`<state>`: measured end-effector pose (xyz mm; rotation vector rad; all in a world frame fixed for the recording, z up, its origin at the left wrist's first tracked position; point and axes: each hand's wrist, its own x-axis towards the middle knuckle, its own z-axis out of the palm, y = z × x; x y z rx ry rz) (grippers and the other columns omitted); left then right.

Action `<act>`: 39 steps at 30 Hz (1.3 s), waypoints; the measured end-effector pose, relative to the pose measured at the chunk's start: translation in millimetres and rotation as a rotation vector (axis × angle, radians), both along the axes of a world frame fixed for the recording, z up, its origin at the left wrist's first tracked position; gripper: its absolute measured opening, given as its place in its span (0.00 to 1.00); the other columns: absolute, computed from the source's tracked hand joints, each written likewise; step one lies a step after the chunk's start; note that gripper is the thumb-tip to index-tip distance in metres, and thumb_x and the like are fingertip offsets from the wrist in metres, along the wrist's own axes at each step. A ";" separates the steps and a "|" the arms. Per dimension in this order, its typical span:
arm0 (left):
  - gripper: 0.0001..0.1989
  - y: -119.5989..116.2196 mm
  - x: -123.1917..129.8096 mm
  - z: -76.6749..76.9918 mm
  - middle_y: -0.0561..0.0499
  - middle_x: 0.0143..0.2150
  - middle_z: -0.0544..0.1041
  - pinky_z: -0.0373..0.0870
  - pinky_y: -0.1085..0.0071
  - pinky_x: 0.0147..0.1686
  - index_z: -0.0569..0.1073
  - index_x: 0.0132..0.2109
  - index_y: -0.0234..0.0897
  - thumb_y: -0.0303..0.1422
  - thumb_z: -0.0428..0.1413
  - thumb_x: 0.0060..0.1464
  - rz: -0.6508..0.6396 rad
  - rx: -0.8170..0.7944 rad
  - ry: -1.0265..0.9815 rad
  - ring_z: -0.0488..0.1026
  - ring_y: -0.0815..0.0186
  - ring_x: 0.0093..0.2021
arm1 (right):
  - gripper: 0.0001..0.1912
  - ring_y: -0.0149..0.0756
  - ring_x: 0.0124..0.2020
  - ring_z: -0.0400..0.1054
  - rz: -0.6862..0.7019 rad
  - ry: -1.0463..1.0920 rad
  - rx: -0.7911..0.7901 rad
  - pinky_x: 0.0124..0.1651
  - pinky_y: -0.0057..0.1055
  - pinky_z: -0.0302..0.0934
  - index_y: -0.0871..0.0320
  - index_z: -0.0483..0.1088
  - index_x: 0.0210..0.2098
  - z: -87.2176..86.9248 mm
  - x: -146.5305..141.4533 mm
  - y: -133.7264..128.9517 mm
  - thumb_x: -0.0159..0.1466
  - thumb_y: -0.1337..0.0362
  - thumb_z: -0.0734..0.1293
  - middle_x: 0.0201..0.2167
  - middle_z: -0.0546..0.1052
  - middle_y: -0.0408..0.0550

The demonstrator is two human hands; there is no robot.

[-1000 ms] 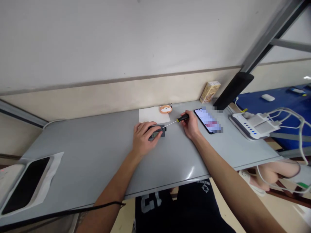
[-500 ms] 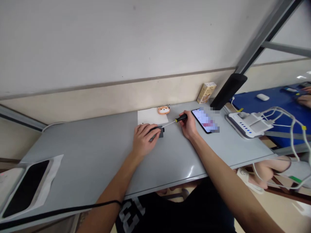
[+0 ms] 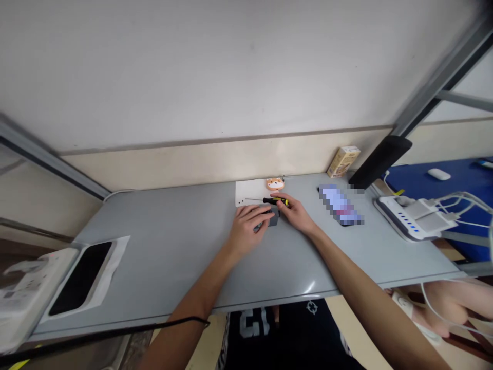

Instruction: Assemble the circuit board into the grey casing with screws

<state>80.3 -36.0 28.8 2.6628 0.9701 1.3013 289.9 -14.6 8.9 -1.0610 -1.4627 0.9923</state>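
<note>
My left hand [image 3: 248, 226] lies over a small dark grey device [image 3: 274, 220], fingers curved across its top and thumb along its near side. Much of the device is hidden, so its kind cannot be made out. My right hand [image 3: 295, 211] is closed around the black and yellow handle of a screwdriver [image 3: 271, 201], whose thin shaft points left over a white sheet of paper [image 3: 246, 188]. A few tiny dark specks, perhaps screws, lie on the paper near the tip. An orange and white animal-faced case [image 3: 275, 183] rests at the paper's right corner.
Right of my hands lies a lit phone [image 3: 339, 204]. Behind it stand a small carton [image 3: 343, 161] and a black cylinder [image 3: 379, 162]. A power strip [image 3: 410, 218] with white cables is farther right. At left, a dark-screened phone [image 3: 82, 277] lies on white paper.
My right hand has moved left, bringing the screwdriver from the device to over the paper, its shaft now pointing left. My left hand stays on the device. The whole view has shifted.
</note>
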 end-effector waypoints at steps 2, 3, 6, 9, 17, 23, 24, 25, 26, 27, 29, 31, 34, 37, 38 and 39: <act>0.14 0.8 -3.1 2.7 0.52 0.55 0.83 0.70 0.56 0.53 0.80 0.52 0.46 0.25 0.57 0.64 -0.030 -0.037 0.016 0.77 0.60 0.53 | 0.21 0.40 0.50 0.74 0.016 -0.020 -0.008 0.56 0.36 0.65 0.52 0.78 0.53 -0.7 0.3 0.4 0.67 0.49 0.68 0.51 0.82 0.48; 0.15 0.6 -4.9 4.1 0.52 0.56 0.82 0.70 0.56 0.53 0.80 0.53 0.46 0.24 0.56 0.64 -0.043 -0.055 0.036 0.77 0.60 0.53 | 0.21 0.40 0.50 0.74 0.022 -0.033 -0.011 0.57 0.37 0.64 0.52 0.78 0.53 -1.3 0.7 0.7 0.67 0.49 0.67 0.51 0.82 0.48; 0.23 -1.7 -10.0 7.1 0.51 0.60 0.79 0.67 0.55 0.56 0.77 0.57 0.47 0.20 0.53 0.60 -0.063 -0.136 0.100 0.76 0.60 0.56 | 0.21 0.43 0.54 0.73 0.030 -0.067 -0.010 0.59 0.40 0.64 0.51 0.78 0.54 -4.2 1.9 2.2 0.68 0.48 0.67 0.53 0.81 0.48; 0.29 -3.9 -13.8 6.8 0.51 0.64 0.76 0.65 0.54 0.59 0.75 0.60 0.47 0.17 0.51 0.56 -0.072 -0.208 0.146 0.73 0.59 0.60 | 0.22 0.45 0.55 0.73 0.057 -0.083 -0.016 0.61 0.41 0.64 0.52 0.77 0.54 -6.9 1.8 4.3 0.68 0.47 0.66 0.54 0.81 0.50; 0.26 1.7 -23.5 7.3 0.46 0.61 0.75 0.67 0.56 0.62 0.74 0.59 0.45 0.18 0.52 0.57 -0.117 -0.279 0.016 0.71 0.58 0.61 | 0.23 0.45 0.59 0.70 -0.015 0.013 -0.022 0.64 0.40 0.59 0.51 0.77 0.53 3.2 4.4 0.1 0.69 0.44 0.64 0.55 0.80 0.48; 0.10 15.3 -33.6 -0.6 0.47 0.47 0.77 0.76 0.62 0.51 0.72 0.50 0.39 0.31 0.59 0.61 -0.096 -0.581 -0.263 0.77 0.62 0.47 | 0.28 0.35 0.30 0.65 -0.193 0.301 -0.210 0.33 0.32 0.57 0.53 0.78 0.49 2.7 11.2 1.0 0.68 0.38 0.61 0.39 0.83 0.47; 0.10 17.5 -33.6 -3.8 0.48 0.45 0.77 0.76 0.63 0.50 0.72 0.48 0.39 0.34 0.60 0.60 -0.092 -0.636 -0.318 0.77 0.63 0.45 | 0.28 0.34 0.27 0.62 -0.213 0.356 -0.231 0.30 0.31 0.54 0.54 0.78 0.46 2.3 11.8 2.0 0.67 0.37 0.63 0.36 0.83 0.46; 0.10 19.2 -32.9 -6.8 0.49 0.44 0.78 0.77 0.64 0.49 0.72 0.47 0.39 0.36 0.61 0.60 -0.085 -0.682 -0.363 0.78 0.63 0.44 | 0.28 0.33 0.26 0.60 -0.228 0.406 -0.247 0.29 0.31 0.52 0.54 0.79 0.45 2.1 12.3 2.8 0.66 0.37 0.64 0.33 0.82 0.46; 0.11 20.0 -31.7 -9.4 0.49 0.43 0.78 0.77 0.64 0.48 0.73 0.46 0.39 0.38 0.62 0.60 -0.074 -0.718 -0.389 0.78 0.63 0.43 | 0.28 0.33 0.25 0.59 -0.234 0.446 -0.261 0.28 0.31 0.50 0.55 0.79 0.43 2.3 12.6 3.5 0.65 0.37 0.65 0.30 0.81 0.45; 0.12 20.1 -30.1 -11.6 0.49 0.43 0.79 0.77 0.65 0.47 0.74 0.47 0.39 0.40 0.62 0.59 -0.055 -0.739 -0.393 0.79 0.63 0.43 | 0.28 0.33 0.25 0.59 -0.240 0.477 -0.270 0.28 0.31 0.49 0.55 0.79 0.42 2.5 12.8 4.0 0.64 0.37 0.65 0.29 0.81 0.45; 0.13 18.2 -26.1 -14.7 0.49 0.42 0.80 0.77 0.64 0.45 0.76 0.47 0.39 0.42 0.62 0.61 -0.004 -0.751 -0.354 0.79 0.62 0.42 | 0.27 0.32 0.24 0.58 -0.259 0.516 -0.275 0.28 0.31 0.49 0.56 0.79 0.40 3.3 13.1 4.3 0.63 0.38 0.67 0.27 0.80 0.45; 0.14 15.7 -22.2 -16.9 0.48 0.42 0.82 0.76 0.64 0.43 0.78 0.47 0.39 0.43 0.60 0.62 0.037 -0.753 -0.283 0.79 0.61 0.41 | 0.26 0.32 0.23 0.57 -0.280 0.537 -0.275 0.28 0.32 0.49 0.56 0.79 0.39 3.6 13.4 4.4 0.63 0.39 0.67 0.25 0.79 0.45; 0.12 14.4 -19.2 -19.8 0.47 0.42 0.82 0.76 0.61 0.45 0.80 0.46 0.40 0.42 0.58 0.64 0.073 -0.714 -0.190 0.78 0.60 0.41 | 0.25 0.31 0.22 0.57 -0.307 0.547 -0.276 0.28 0.32 0.49 0.56 0.79 0.37 3.5 13.5 5.1 0.63 0.39 0.67 0.24 0.78 0.45; 0.12 15.2 -21.8 -18.7 0.46 0.42 0.81 0.75 0.58 0.50 0.81 0.45 0.40 0.41 0.56 0.66 0.067 -0.655 -0.123 0.78 0.59 0.45 | 0.25 0.31 0.21 0.57 -0.329 0.555 -0.293 0.27 0.32 0.48 0.56 0.79 0.36 4.0 13.2 5.7 0.62 0.39 0.67 0.23 0.78 0.45; 0.12 14.9 -23.7 -16.7 0.46 0.44 0.81 0.74 0.56 0.53 0.81 0.47 0.41 0.41 0.56 0.66 0.035 -0.652 -0.096 0.77 0.58 0.48 | 0.25 0.31 0.21 0.57 -0.331 0.561 -0.300 0.27 0.32 0.49 0.56 0.79 0.36 4.4 13.2 5.8 0.63 0.40 0.68 0.23 0.78 0.45; 0.13 13.8 -25.7 -13.9 0.45 0.48 0.80 0.73 0.55 0.57 0.80 0.51 0.42 0.42 0.57 0.65 -0.011 -0.659 -0.063 0.76 0.57 0.52 | 0.24 0.31 0.21 0.58 -0.333 0.567 -0.302 0.27 0.32 0.49 0.56 0.79 0.35 4.7 13.3 5.8 0.63 0.40 0.68 0.23 0.78 0.45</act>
